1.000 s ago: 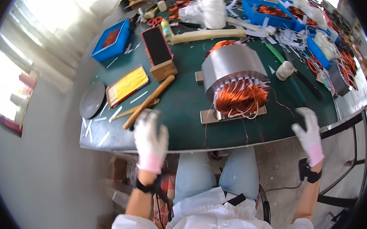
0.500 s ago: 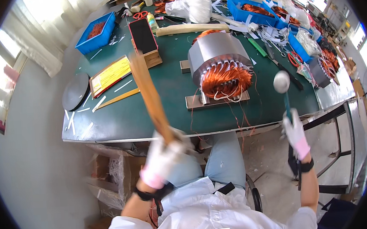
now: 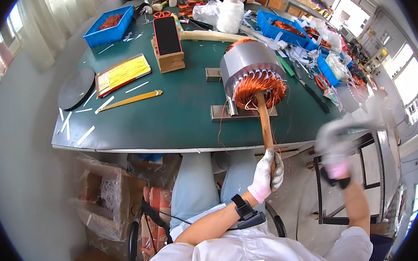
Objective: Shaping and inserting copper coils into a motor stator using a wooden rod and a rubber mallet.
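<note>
My left hand (image 3: 265, 176), in a white glove, is closed around the lower part of a flat wooden stick (image 3: 266, 124). The stick's far end rests against the copper windings (image 3: 275, 89) at the near face of a motor stator (image 3: 250, 64). This stator lies on metal support blocks (image 3: 220, 112). Right of it, over the table's near edge, my gloved right hand (image 3: 336, 153) is smeared by motion. It grips a mallet (image 3: 369, 117), whose white head and handle are only a pale streak; the earlier frame shows them plainly. Loose copper wires hang below the windings.
On the green table (image 3: 169, 123) stand a phone (image 3: 167, 35) on a wooden block (image 3: 170, 61), a tray of yellow strips (image 3: 125, 73) and a grey disc (image 3: 76, 89). A knife (image 3: 313, 94) and blue bins (image 3: 279, 28) lie right. A metal frame (image 3: 381, 176) stands beside the table.
My left hand has swung right with the wooden stick, from left of the stator to its windings. The mallet in my right hand has gone from upright and clear to a blur.
</note>
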The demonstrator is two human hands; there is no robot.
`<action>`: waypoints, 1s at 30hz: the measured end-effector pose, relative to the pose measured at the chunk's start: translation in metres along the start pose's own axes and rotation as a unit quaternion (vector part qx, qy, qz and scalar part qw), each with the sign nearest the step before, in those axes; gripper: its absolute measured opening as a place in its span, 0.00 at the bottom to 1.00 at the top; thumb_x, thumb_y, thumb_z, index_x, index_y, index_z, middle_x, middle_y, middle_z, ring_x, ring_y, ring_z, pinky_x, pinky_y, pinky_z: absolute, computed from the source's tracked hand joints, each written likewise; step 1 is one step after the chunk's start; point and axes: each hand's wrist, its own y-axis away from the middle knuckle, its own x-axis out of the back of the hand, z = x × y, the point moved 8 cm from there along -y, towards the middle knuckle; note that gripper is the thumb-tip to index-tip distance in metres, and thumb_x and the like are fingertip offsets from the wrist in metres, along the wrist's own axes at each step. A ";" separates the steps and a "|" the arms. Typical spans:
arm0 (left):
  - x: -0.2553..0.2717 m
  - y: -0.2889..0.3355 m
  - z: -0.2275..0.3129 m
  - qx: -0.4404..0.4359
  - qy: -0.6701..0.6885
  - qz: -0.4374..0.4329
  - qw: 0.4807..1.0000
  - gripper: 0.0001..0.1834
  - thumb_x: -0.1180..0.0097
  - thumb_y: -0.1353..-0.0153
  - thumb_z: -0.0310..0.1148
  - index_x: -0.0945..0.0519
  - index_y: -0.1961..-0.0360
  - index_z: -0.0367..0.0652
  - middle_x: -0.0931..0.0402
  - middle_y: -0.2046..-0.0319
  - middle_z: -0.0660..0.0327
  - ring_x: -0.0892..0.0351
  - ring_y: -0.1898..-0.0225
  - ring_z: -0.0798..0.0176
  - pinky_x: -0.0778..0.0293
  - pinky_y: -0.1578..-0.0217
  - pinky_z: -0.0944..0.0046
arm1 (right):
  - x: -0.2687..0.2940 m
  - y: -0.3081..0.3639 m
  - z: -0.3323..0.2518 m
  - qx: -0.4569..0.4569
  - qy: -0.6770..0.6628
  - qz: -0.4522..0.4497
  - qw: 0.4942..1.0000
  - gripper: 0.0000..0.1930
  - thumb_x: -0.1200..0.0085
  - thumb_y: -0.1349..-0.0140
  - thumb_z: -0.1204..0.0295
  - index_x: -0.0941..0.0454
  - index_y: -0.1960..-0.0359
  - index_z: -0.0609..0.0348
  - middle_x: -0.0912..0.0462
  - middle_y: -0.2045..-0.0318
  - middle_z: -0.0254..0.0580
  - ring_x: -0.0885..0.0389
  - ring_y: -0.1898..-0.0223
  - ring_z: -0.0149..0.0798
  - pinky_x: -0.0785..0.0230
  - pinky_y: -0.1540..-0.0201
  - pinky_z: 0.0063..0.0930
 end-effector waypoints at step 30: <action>-0.003 0.042 0.038 -0.045 -0.169 0.089 0.981 0.20 0.60 0.34 0.53 0.36 0.70 0.46 0.39 0.86 0.67 0.44 0.91 0.73 0.44 0.91 0.71 | 0.025 -0.001 0.061 0.028 0.188 -0.046 0.981 0.16 0.57 0.35 0.55 0.28 0.63 0.56 0.24 0.73 0.45 0.26 0.75 0.45 0.33 0.73 0.32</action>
